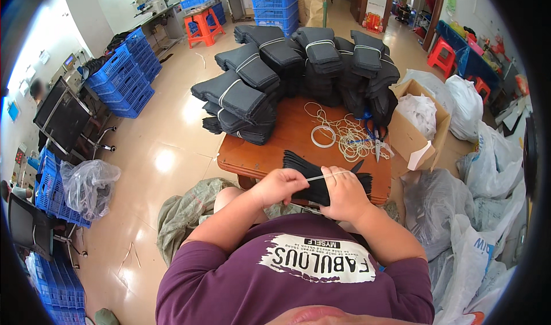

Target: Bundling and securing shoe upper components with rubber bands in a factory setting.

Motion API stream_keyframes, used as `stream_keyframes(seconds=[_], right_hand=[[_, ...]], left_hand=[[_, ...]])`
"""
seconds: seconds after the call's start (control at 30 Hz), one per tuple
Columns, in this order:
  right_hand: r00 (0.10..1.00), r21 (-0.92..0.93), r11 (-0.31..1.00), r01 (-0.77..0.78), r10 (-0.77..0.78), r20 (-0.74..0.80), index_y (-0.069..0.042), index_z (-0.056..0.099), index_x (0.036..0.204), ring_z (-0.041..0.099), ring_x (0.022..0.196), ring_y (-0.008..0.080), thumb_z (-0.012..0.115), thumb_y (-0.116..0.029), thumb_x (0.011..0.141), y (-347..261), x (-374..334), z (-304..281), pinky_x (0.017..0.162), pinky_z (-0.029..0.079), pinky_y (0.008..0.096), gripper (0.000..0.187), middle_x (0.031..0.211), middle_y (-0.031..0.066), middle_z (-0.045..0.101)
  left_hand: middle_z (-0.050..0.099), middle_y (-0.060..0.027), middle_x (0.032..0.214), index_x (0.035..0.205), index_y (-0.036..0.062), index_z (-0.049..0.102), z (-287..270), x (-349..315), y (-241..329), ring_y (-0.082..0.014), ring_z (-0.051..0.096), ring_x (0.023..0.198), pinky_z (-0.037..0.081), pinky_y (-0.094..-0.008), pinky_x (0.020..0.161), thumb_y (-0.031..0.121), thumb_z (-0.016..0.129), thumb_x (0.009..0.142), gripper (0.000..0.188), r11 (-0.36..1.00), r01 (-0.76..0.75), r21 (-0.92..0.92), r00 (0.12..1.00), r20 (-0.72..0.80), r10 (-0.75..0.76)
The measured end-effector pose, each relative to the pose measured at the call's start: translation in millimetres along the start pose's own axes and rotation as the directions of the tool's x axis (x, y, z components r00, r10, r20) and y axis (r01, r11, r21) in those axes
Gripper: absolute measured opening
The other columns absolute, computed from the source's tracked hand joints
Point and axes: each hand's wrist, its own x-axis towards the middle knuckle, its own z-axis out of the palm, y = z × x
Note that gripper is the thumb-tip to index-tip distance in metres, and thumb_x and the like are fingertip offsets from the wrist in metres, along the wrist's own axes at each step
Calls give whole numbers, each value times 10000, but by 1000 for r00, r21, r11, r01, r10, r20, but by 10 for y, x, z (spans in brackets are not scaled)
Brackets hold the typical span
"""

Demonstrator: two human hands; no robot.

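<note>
The left hand (282, 186)'s grip pinches one pale band (315, 178); the right hand (344, 193)'s grip presses on one black bundle (303, 165) at the near edge of one brown bench (267, 158). Beyond lie one white ring (313, 137), one cord tangle (351, 147), one pair of scissors (377, 147) and many tied black stacks (238, 98), too overlapped to count.

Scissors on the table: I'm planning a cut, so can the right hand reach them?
Probably yes: the scissors lie just past the right hand, nothing tall between, though it rests on the black stack.
</note>
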Motion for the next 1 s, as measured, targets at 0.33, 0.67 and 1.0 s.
stream_keyframes(seconds=[0.33, 0.67, 1.0], right_hand=[[990, 17, 996, 91, -89, -108, 88, 458, 1296, 542, 1146, 365, 822, -264, 599, -42, -120, 5, 1021, 420, 444, 861, 1236, 232, 527], [968, 64, 968, 242, -236, -87, 70, 472, 1296, 538, 1141, 382, 826, -237, 575, -49, -269, 11, 1018, 423, 472, 860, 1237, 228, 529], [922, -60, 920, 388, -388, 14, 27, 489, 1320, 518, 1183, 369, 821, -244, 565, 5, -304, -71, 1050, 398, 480, 868, 1278, 218, 520]], left_hand=[[344, 78, 563, 947, 54, 602, -318, 272, -111, -64, 290, 432, 320, -251, 462, 146, 578, 959, 95, 812, 46, -582, 994, -58, -98], [348, 72, 559, 935, 66, 603, -403, 341, -201, -67, 286, 425, 299, -249, 441, 158, 589, 961, 97, 829, -2, -559, 970, -202, -133], [503, 41, 632, 964, 59, 611, -384, 463, -315, -64, 380, 422, 358, -238, 397, 153, 603, 943, 97, 875, 21, -484, 963, -225, -147]])
